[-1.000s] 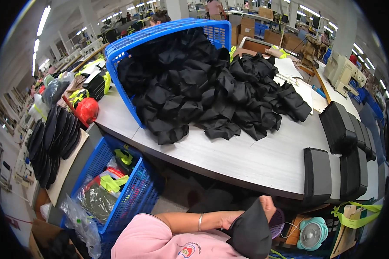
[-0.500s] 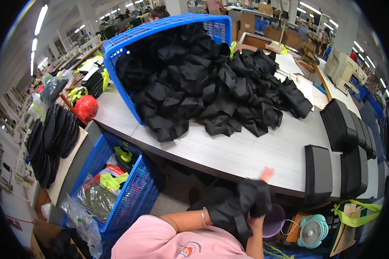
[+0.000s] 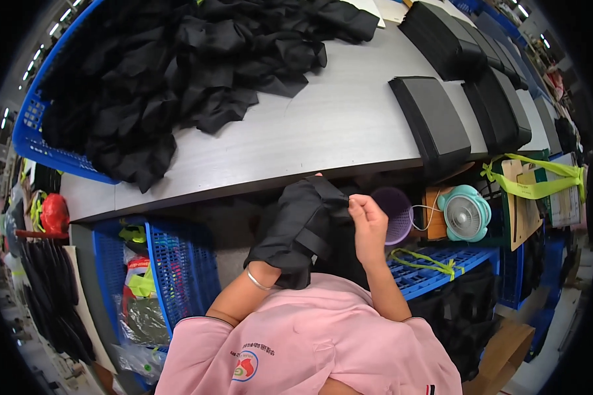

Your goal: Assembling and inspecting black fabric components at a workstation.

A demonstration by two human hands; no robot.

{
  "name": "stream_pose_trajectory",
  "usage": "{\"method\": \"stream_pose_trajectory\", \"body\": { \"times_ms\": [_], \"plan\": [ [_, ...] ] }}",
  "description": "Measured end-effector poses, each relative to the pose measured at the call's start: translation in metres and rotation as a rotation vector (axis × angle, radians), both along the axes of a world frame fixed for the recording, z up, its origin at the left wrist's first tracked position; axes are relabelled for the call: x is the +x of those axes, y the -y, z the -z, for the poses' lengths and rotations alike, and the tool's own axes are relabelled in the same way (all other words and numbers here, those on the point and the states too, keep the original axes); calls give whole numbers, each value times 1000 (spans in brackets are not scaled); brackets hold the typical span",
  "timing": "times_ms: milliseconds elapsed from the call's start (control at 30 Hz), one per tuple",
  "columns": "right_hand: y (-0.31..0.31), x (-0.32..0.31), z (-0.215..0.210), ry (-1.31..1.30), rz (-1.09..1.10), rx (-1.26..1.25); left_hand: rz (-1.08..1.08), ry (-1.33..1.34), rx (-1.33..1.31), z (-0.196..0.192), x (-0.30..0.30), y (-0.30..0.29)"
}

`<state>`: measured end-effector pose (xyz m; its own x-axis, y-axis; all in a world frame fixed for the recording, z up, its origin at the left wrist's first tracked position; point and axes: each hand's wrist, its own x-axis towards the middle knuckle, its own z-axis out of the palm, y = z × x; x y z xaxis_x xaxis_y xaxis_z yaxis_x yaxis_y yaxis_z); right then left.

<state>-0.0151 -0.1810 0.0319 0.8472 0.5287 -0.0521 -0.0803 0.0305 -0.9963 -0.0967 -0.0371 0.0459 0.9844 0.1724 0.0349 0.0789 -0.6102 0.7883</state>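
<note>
A black fabric piece (image 3: 303,220), shaped like a sleeve or pouch with a strap-like band across it, covers my left hand (image 3: 265,271). Only the wrist with a silver bangle shows clearly, along with a fingertip at the cloth's far end; the other fingers are hidden inside. My right hand (image 3: 370,220) pinches the right edge of this fabric between thumb and fingers. Both hands are in front of my body, just short of the table edge. On the grey table (image 3: 342,112), a heap of similar black fabric pieces (image 3: 178,72) spills from a tipped blue crate (image 3: 29,125).
Stacks of dark panels (image 3: 435,118) stand on the table's right. Below are a purple bin (image 3: 395,214), a teal fan (image 3: 466,212) and a blue crate rack (image 3: 428,270). A blue basket (image 3: 178,276) with bagged items is at left, near a red bag (image 3: 54,214).
My view has tilted down and turned right. The left hand's fingers, which stuck out beyond the cloth, are now mostly covered. My right hand has moved up to the fabric's right edge.
</note>
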Motion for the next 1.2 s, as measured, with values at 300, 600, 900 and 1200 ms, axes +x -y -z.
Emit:
{"method": "stream_pose_trajectory", "body": {
  "times_ms": [300,600,900,1200],
  "plan": [
    [4,-15,-15,681,-82,-109,-355,349,-552,13,-25,26],
    [6,-11,6,1133,106,-451,-498,-218,-1042,60,20,5],
    [20,-1,38,834,-82,-536,-271,-68,-711,-3,-14,31],
    [33,8,3,-765,-356,489,-43,34,-406,-53,-24,2]
  ]
}}
